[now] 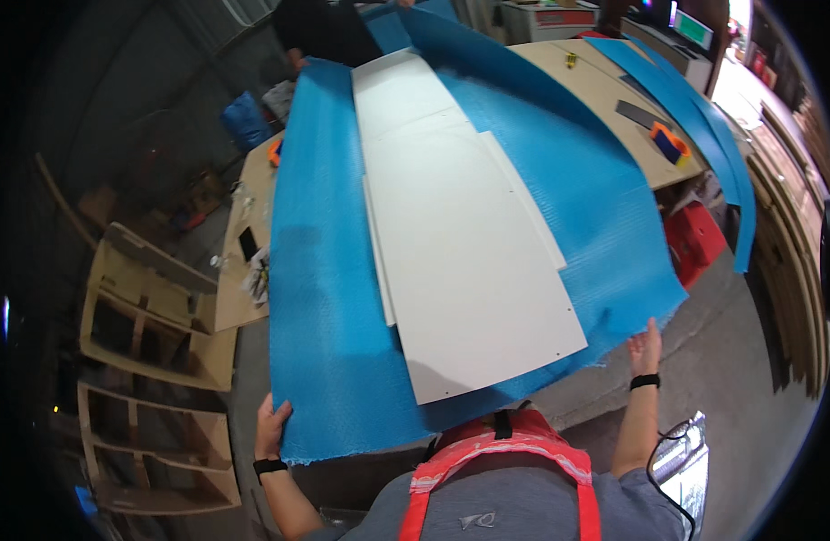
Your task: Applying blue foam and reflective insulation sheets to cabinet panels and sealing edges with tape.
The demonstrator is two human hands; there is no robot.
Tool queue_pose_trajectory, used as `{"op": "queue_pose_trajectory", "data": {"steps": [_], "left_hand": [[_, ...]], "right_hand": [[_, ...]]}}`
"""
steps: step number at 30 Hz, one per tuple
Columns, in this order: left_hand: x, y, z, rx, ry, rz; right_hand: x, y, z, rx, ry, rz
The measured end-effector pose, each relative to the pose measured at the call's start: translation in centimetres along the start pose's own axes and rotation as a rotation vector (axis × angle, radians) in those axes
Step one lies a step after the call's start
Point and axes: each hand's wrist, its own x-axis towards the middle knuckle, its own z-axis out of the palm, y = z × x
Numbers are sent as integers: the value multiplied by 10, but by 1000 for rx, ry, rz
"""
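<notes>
The blue sheet [320,270] is being held out over the wooden table [241,243], its near left corner being pinched by the left hand [270,426] and its near right edge by the right hand [647,350]. Overlapping white boards [469,243] are being borne along its middle. At left, the wooden frames' [145,383] compartments are being darkened by shadow, their insides hard to make out. The co-worker's [329,32] head is being cut off by the upper edge.

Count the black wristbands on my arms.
2: one black wristband below the left hand, another black wristband below the right hand. Both hands hold the blue sheet; neither wristband is hidden.
</notes>
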Motion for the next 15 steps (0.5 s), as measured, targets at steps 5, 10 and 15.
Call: {"op": "queue_pose_trajectory", "data": {"steps": [5, 10, 15], "left_hand": [[-45, 120, 77, 52, 68, 262], [-32, 183, 213, 495, -312, 660], [3, 143, 346, 742, -508, 656]], "right_hand": [[31, -36, 33, -29, 248, -244], [1, -112, 65, 40, 111, -458], [-62, -150, 91, -135, -9, -652]]}}
